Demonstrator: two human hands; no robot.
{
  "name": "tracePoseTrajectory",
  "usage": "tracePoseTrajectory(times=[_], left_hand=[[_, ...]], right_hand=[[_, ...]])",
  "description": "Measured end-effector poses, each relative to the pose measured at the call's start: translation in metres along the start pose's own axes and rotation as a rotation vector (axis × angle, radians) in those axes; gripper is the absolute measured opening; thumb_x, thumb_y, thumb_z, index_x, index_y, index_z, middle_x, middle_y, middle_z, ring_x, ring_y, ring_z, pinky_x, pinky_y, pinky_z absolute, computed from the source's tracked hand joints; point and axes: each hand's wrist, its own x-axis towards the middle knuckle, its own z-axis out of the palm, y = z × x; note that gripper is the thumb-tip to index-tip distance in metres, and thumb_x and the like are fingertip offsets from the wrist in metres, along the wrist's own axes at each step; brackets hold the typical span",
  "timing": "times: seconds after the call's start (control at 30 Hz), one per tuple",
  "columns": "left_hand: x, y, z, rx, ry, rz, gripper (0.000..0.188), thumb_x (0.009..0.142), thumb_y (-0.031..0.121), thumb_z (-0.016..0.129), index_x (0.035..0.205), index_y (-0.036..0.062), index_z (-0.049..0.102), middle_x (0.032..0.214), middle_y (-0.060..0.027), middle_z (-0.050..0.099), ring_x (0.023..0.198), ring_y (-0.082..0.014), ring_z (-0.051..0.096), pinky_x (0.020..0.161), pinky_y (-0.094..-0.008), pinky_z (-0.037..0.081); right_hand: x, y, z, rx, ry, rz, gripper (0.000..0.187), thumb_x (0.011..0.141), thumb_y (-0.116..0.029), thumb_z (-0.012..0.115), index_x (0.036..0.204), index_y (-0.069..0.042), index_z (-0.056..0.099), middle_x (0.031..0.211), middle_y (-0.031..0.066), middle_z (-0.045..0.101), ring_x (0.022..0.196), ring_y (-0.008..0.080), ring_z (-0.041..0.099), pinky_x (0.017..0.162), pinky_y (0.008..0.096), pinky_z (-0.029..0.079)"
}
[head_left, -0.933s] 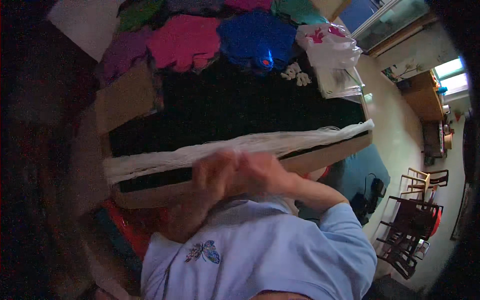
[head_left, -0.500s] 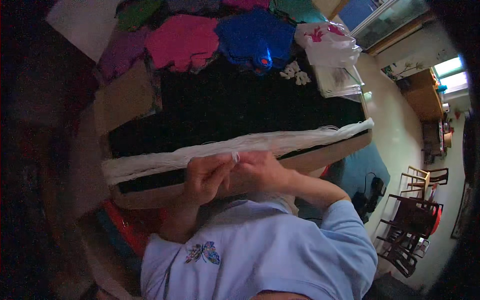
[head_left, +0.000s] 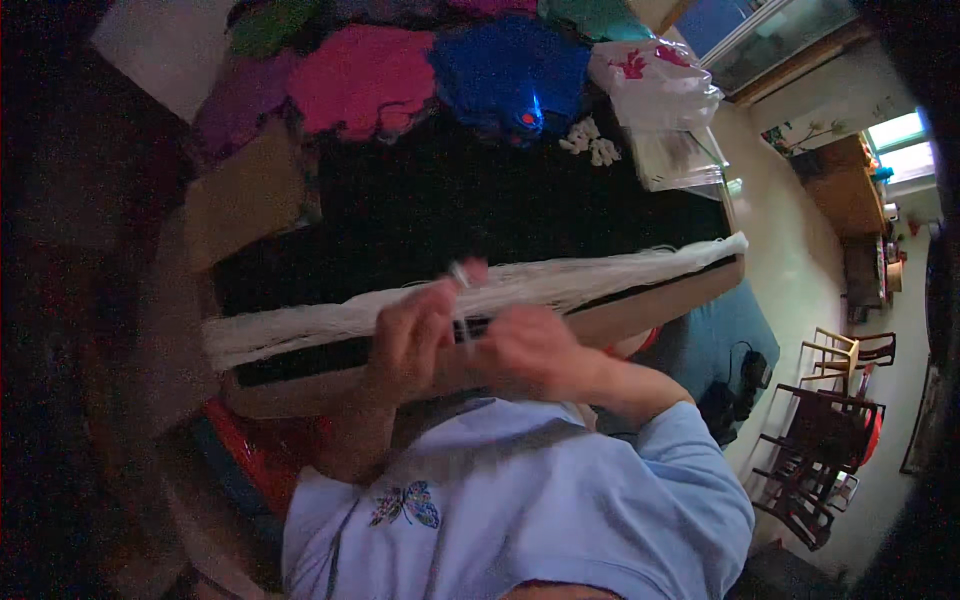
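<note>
A long hank of white thread point(head_left: 600, 280) lies across the near side of the dark table top point(head_left: 400, 220). My left hand point(head_left: 412, 335), over its middle, pinches a small white loop of thread at its raised fingertips. From there a thin white strand point(head_left: 463, 330) runs down toward my right hand point(head_left: 530, 345). The right fingers are curled in and smeared by motion; they seem to grip the strand's lower end. Both hands are close together at the table's near edge, a small gap between them.
Pink point(head_left: 365, 80) and blue point(head_left: 510, 75) flat stacks lie along the far side. Small white thread bundles point(head_left: 603, 152) sit beside a white plastic bag point(head_left: 660, 95). A brown cardboard piece point(head_left: 240, 195) is at left. Dark chairs point(head_left: 820, 430) stand off to the right.
The hands were together around a small white loop; now they are apart. My left fingertips have risen away, my right hand has moved down and right, and a strand stretches between them.
</note>
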Motion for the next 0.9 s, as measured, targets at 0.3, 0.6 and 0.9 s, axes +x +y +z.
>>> tracePoseTrajectory(times=[0.3, 0.6, 0.9], left_hand=[[0.008, 0.003, -0.007, -0.009, -0.198, -0.125, 0.017, 0.086, 0.005, 0.051, 0.099, -0.0002, 0.06, 0.09, -0.0135, 0.063, 0.076, -0.0143, 0.06, 0.064, -0.0253, 0.049], [0.004, 0.012, -0.006, 0.004, -0.342, -0.127, 0.017, 0.085, 0.003, 0.051, 0.101, 0.0029, 0.058, 0.091, -0.0113, 0.063, 0.072, -0.0144, 0.06, 0.062, -0.0267, 0.049], [0.009, 0.009, 0.009, -0.06, -0.164, -0.17, 0.014, 0.086, 0.009, 0.052, 0.097, 0.0028, 0.058, 0.087, -0.0091, 0.063, 0.064, -0.0132, 0.057, 0.057, -0.0265, 0.046]], right_hand=[[-0.007, 0.003, 0.004, -0.046, -0.295, 0.262, 0.022, 0.065, -0.012, 0.064, 0.084, -0.003, 0.056, 0.066, 0.0083, 0.052, 0.06, 0.0288, 0.053, 0.053, 0.0389, 0.044], [-0.007, 0.0, 0.001, 0.025, -0.244, 0.198, 0.03, 0.059, -0.017, 0.069, 0.082, -0.005, 0.053, 0.073, 0.0086, 0.053, 0.068, 0.0249, 0.055, 0.056, 0.0336, 0.044], [-0.018, 0.005, -0.005, 0.038, -0.215, 0.167, 0.031, 0.063, -0.017, 0.063, 0.09, -0.004, 0.055, 0.079, 0.0136, 0.054, 0.073, 0.0285, 0.055, 0.058, 0.0367, 0.045]])
